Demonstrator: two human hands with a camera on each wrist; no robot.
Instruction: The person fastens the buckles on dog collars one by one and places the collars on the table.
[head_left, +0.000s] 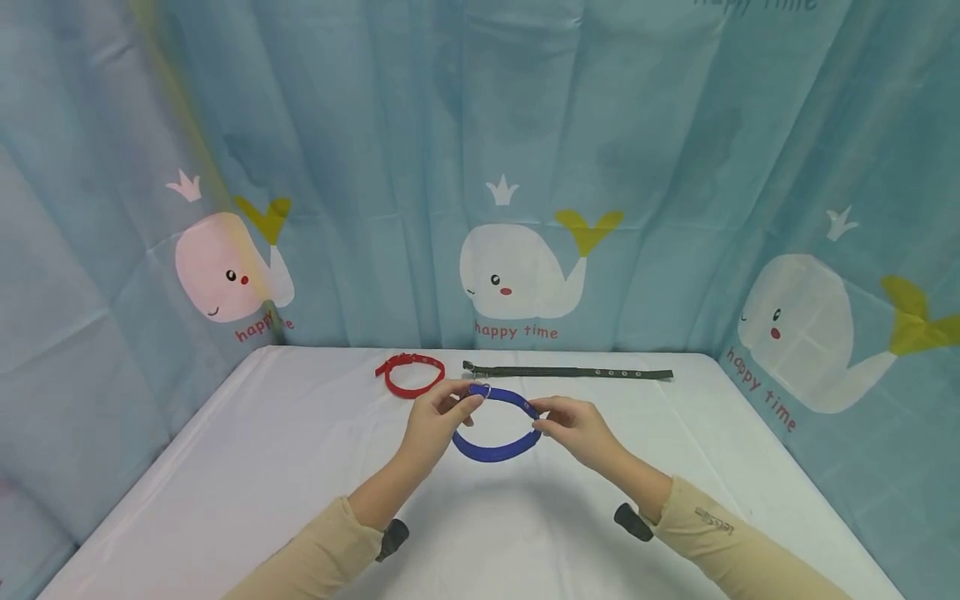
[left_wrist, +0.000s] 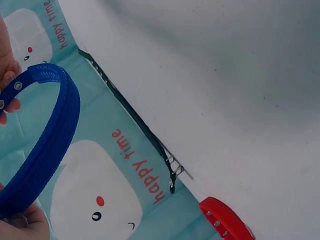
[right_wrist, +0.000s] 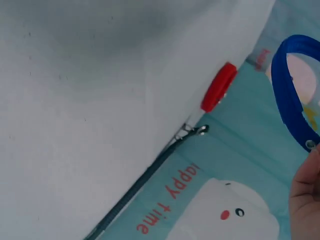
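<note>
While I've got both hands up over the middle of the white table (head_left: 247,467), they're sharing one blue collar (head_left: 497,450), bent round into a loop and held just off the tablecloth. My left hand (head_left: 438,421) pinches the end with the metal ring, fingers curled round the strap, and my right hand (head_left: 573,427) pinches the other side of the loop between thumb and fingertips. From the left wrist view the blue strap arcs right past the fingers (left_wrist: 9,70), and you can see the eyelets in it (the right wrist view only catches the edge of the loop and a bit of palm). Behind the hands, near the back edge of the table, a red collar (head_left: 408,374) lies closed in a small ring, and just beside it to the right a dark green collar (head_left: 567,372) lies stretched out flat and straight. Whale-print curtain (head_left: 517,275) saying "happy time" hangs all around the table.
</note>
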